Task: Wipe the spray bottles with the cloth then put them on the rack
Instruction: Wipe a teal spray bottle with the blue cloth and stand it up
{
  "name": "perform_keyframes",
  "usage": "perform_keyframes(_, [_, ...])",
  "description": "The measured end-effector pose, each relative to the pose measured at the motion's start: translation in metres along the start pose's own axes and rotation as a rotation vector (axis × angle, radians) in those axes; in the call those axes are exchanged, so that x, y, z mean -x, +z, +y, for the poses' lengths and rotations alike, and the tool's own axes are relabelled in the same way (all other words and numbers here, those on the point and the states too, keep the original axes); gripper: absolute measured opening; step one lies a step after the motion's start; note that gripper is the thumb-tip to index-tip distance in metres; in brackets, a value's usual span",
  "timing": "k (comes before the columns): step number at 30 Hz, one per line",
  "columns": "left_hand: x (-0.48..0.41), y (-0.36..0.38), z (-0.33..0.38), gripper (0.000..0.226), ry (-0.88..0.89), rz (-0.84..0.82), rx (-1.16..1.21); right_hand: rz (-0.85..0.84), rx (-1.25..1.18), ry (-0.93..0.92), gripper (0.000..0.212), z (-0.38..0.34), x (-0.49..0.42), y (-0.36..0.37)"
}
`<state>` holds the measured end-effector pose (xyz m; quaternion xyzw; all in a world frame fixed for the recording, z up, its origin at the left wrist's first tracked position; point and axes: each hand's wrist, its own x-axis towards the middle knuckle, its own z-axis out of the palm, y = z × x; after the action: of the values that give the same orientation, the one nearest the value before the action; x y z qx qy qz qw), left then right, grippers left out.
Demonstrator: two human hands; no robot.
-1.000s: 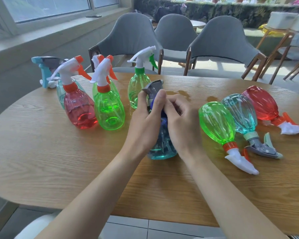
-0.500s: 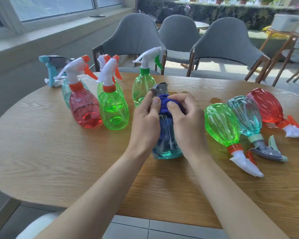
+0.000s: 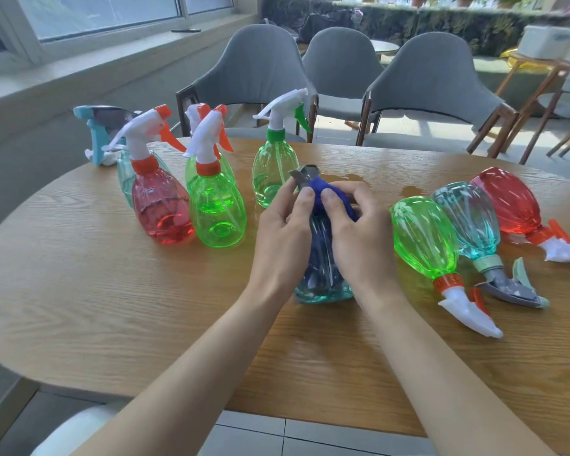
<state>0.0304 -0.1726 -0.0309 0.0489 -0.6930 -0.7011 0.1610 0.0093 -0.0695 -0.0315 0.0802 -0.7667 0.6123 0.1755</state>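
The teal spray bottle stands upright at the near centre of the table, its base bearing the load while both hands work the neck. The left hand curls round the shoulder to steady it. The right hand pinches the blue cloth against the neck, thumbs pressed side by side; no rack is in view.

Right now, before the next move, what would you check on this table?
1. Teal bottle upright on table: ok.
2. Left hand grips its neck: ok.
3. Right hand holds cloth on the neck: ok.
4. Whole bottle wiped: cannot tell.
5. Rack in view: not ok, none shows.
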Motion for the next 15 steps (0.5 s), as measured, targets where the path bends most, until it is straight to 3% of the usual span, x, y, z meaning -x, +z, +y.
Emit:
perform_keyframes(4, [0.007,0.006,-0.001,0.042,0.108,-0.056,-0.016,0.069,-0.148,0.151,0.011,0.001,-0.005,-0.005])
perform_keyframes(8, [0.004,0.005,-0.001,0.032,0.109,-0.031,-0.089,-0.072,-0.166,0.146,0.021,-0.004,0.001,-0.007])
perform_keyframes(11, [-0.003,-0.002,-0.001,0.043,0.035,-0.004,-0.069,-0.203,-0.124,0.104,0.029,-0.005,0.003,-0.007])
perform_keyframes(15, [0.001,-0.002,0.002,0.034,0.078,-0.022,-0.044,-0.224,-0.161,0.157,0.021,-0.005,-0.002,-0.008])
